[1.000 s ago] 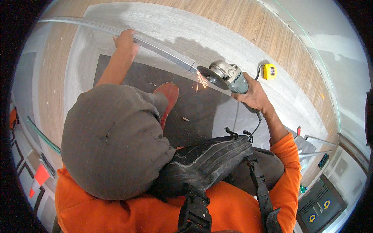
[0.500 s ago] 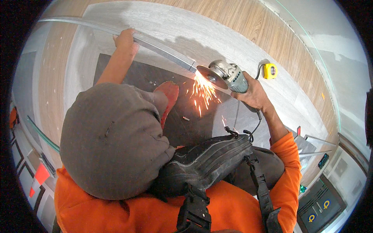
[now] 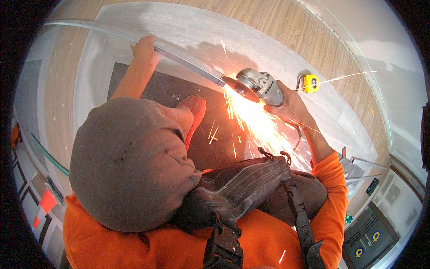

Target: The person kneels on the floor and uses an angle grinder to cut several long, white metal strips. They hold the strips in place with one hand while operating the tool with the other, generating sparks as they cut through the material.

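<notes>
My right hand (image 3: 291, 105) is closed round the grey body of an angle grinder (image 3: 264, 85), its cord hanging down below the wrist. The grinder's disc (image 3: 240, 89) meets the near end of a long thin metal profile (image 3: 192, 67). A bright fan of sparks (image 3: 262, 125) pours from that contact down toward my knee. Farther up the profile, my left hand (image 3: 145, 50) grips it, fingers wrapped over its edge. The far end of the profile stretches away to the upper left. My foot in a red shoe (image 3: 195, 114) stands just below the profile.
A yellow tape measure (image 3: 311, 84) lies on the floor right of the grinder. A black bag (image 3: 242, 184) with straps lies across my lap. Metal strips (image 3: 367, 162) and a dark box (image 3: 371, 235) are at the right. Dark sheeting (image 3: 156, 80) covers part of the floor.
The spark stream has grown much larger and brighter, now reaching toward my right knee. The grinder has shifted slightly left and down. My left hand stays on the profile.
</notes>
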The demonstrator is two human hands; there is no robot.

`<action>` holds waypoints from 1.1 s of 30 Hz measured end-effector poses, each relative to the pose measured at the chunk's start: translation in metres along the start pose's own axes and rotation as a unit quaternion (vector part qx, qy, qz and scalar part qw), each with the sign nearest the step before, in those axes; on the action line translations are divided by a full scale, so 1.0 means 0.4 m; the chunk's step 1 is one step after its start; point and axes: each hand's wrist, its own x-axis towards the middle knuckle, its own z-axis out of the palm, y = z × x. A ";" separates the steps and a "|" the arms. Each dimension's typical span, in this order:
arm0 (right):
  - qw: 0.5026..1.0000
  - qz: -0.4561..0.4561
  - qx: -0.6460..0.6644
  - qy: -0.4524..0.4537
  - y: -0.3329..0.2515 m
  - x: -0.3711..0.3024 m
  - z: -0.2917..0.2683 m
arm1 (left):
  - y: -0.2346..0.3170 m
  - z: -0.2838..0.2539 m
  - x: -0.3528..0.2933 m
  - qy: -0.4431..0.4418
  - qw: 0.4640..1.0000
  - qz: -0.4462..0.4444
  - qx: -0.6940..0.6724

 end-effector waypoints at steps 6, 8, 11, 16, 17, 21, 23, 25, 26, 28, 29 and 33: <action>0.999 -0.032 0.026 -0.004 0.029 0.002 0.001 | 0.032 0.013 -0.033 -0.023 0.996 -0.054 -0.060; 0.999 -0.037 0.030 0.000 0.041 -0.002 -0.002 | 0.029 0.006 -0.009 -0.074 0.990 -0.085 -0.091; 0.997 -0.076 0.019 -0.007 -0.005 0.021 0.001 | -0.007 -0.148 0.123 -0.073 0.980 0.109 0.148; 1.000 -0.014 0.015 0.006 0.008 -0.014 -0.025 | 0.041 0.072 -0.097 -0.013 0.977 0.037 0.209; 1.000 -0.008 0.007 -0.007 -0.004 -0.006 -0.026 | 0.075 0.053 -0.136 -0.070 0.887 0.101 0.446; 0.998 -0.054 -0.010 -0.010 -0.005 0.010 -0.024 | 0.064 0.005 -0.074 -0.019 0.998 -0.044 -0.029; 0.999 -0.051 -0.008 -0.003 0.012 0.006 -0.021 | 0.045 0.021 -0.070 0.023 0.997 -0.061 -0.037; 0.999 -0.033 -0.032 -0.007 -0.005 0.005 -0.025 | 0.040 0.022 -0.070 0.049 0.997 -0.053 -0.026; 0.999 -0.024 -0.043 -0.009 -0.010 0.005 -0.025 | 0.038 0.019 -0.064 0.049 0.998 -0.045 -0.014; 0.999 -0.022 -0.046 -0.014 -0.009 0.006 -0.026 | 0.036 0.019 -0.065 0.046 0.998 -0.035 -0.004; 0.999 -0.021 -0.047 -0.016 -0.008 0.006 -0.024 | 0.038 0.018 -0.064 0.044 0.998 -0.033 0.000; 0.998 -0.046 0.029 0.030 0.041 -0.016 -0.014 | 0.029 0.038 -0.061 0.020 0.998 -0.018 0.050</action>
